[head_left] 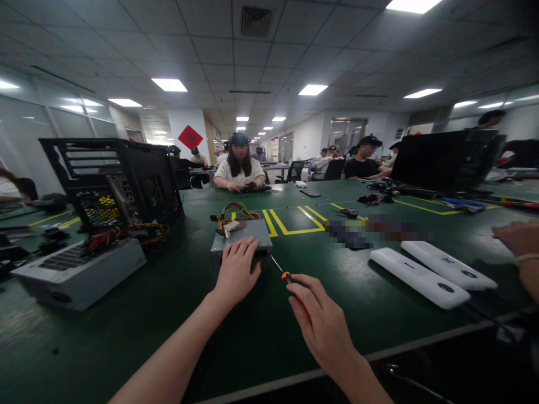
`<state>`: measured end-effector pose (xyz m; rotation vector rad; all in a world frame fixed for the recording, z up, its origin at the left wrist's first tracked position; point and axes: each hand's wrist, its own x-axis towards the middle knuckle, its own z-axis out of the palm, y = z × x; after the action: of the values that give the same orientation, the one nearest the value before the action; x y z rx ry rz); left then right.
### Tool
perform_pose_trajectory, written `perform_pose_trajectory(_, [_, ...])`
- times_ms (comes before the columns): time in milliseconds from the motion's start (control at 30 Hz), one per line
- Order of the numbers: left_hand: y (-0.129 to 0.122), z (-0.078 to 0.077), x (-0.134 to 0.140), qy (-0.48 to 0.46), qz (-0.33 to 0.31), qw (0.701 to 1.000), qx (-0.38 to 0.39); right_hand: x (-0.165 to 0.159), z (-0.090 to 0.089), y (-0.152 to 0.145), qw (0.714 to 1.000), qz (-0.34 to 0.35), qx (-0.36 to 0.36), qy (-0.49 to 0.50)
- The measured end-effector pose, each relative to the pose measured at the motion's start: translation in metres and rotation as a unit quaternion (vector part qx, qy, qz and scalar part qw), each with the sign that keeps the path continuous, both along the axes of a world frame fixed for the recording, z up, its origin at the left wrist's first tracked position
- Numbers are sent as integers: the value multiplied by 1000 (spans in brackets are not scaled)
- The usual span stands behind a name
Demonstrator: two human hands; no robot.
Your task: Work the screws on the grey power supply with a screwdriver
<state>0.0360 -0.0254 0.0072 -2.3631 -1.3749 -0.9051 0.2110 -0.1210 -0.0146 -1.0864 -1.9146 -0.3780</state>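
Grey power supply box [260,228] sits on the green tabletop [177,336], ahead of the wearer and near the middle of the view. Cable bundle [248,213], red, yellow and black, piled at its far edge; white connector [228,229] lies over the top. Left hand [238,268] laid across the top and near edge, fingers stretched out together, thumb apart to the right. Right hand [318,317] closed in a fingertip hold on an orange-and-black screwdriver [286,276]; shaft slants up and left, tip at the box's right near corner. Contact with a screw too small to tell. Off to the left, a larger power supply [84,275] with its own wires, near an open black computer case [122,179]. Right: two white devices [419,278] side by side, another person's hand [517,244] beyond them at the frame edge. Yellow tape lines [295,232] mark the table past the box. Seated person [240,165] opposite, both hands low at the table.
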Motion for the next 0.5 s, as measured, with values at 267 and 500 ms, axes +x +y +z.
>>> perform_pose_trajectory(267, [-4, 0, 1, -18, 1, 1000, 1, -10, -1, -1, 996, 71, 38, -39])
perform_pose_trajectory(500, [-7, -2, 2, -42, 3, 999, -1, -6, 5, -7, 993, 114, -13, -29])
